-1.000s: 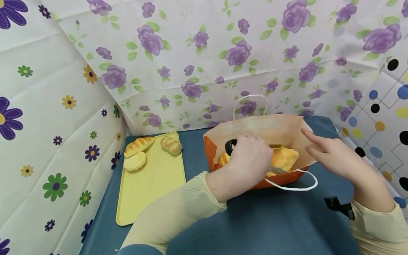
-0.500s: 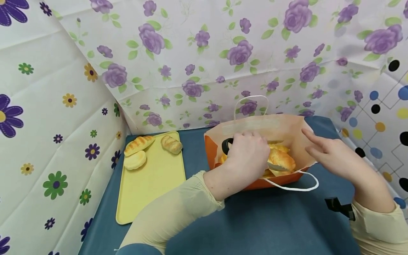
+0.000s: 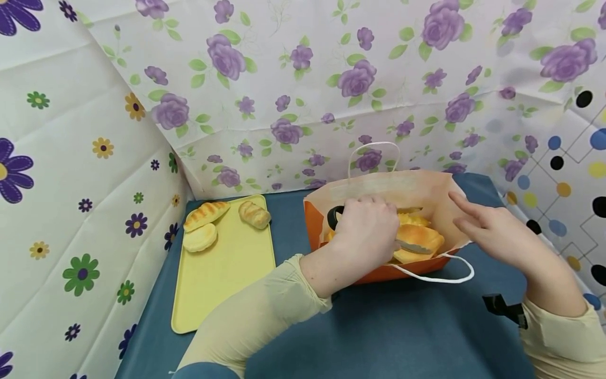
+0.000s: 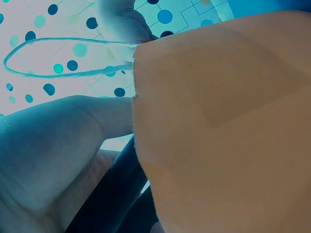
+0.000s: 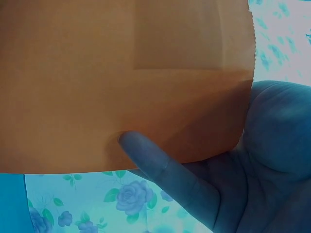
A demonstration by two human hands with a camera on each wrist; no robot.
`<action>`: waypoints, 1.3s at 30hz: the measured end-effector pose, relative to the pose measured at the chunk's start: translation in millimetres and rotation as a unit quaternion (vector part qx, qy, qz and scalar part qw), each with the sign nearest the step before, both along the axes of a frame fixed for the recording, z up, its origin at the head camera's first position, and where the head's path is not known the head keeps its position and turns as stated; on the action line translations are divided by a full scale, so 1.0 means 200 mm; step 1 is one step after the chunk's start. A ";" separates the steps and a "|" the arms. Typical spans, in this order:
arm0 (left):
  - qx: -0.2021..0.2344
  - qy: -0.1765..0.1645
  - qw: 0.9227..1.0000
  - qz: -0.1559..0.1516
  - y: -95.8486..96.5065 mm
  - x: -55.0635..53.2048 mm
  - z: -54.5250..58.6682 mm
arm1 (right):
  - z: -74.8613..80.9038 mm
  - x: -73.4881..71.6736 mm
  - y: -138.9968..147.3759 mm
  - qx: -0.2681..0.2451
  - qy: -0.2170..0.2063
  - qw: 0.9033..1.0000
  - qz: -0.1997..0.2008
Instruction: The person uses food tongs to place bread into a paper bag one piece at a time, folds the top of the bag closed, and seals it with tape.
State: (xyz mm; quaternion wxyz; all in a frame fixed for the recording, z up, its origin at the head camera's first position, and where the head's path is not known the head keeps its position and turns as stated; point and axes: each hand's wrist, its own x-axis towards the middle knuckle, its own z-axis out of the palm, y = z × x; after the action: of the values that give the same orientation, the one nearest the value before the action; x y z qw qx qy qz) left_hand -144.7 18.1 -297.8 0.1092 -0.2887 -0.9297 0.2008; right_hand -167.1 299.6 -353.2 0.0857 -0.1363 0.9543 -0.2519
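In the head view my left hand (image 3: 366,234) reaches into the mouth of an orange paper bag (image 3: 317,221). It grips a pair of tongs by the black handles, and one handle loop (image 3: 333,217) shows beside the hand. A grey tong tip (image 3: 411,246) lies against a golden bread roll (image 3: 428,238) inside the bag. My hand hides most of the tongs, so I cannot tell whether they clamp any bread. My right hand (image 3: 502,231) holds the bag's right side wall at the rim. In the right wrist view a finger (image 5: 160,160) presses on the paper.
To the left lies a yellow tray (image 3: 227,279). It bears a long striped loaf (image 3: 206,216), a pale round bun (image 3: 200,238) and a small twisted roll (image 3: 254,215). A white cord handle (image 3: 440,280) hangs over the bag's front. Patterned sheets enclose the blue table (image 3: 402,331).
My left hand has shifted slightly left over the bag. Bread inside the bag has moved and turned by the tong tip. My right hand has stayed in place.
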 end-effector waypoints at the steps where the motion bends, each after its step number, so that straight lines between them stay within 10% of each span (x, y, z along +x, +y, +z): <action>1: 0.002 0.000 1.000 0.001 0.00 0.00 0.00 | 0.00 0.00 0.00 0.001 0.000 1.000 0.000; 10: 0.051 -0.021 0.998 0.005 -0.06 -0.01 0.03 | -0.01 0.00 -0.01 0.006 -0.011 1.000 -0.005; 16: 0.106 0.023 0.994 -0.005 -0.17 -0.01 0.04 | -0.01 -0.01 0.00 0.005 -0.004 1.000 -0.003; 39: 0.309 0.087 0.947 0.007 -0.80 0.02 -0.08 | -0.01 0.02 0.00 -0.008 0.003 1.000 -0.014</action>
State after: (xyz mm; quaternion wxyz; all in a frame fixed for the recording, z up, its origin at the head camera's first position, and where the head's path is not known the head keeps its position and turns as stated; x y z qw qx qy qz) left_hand -141.4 -142.8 -313.6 0.2724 -0.2158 -0.9349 -0.0717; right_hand -162.3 299.8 -354.5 0.0777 -0.1246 0.9542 -0.2605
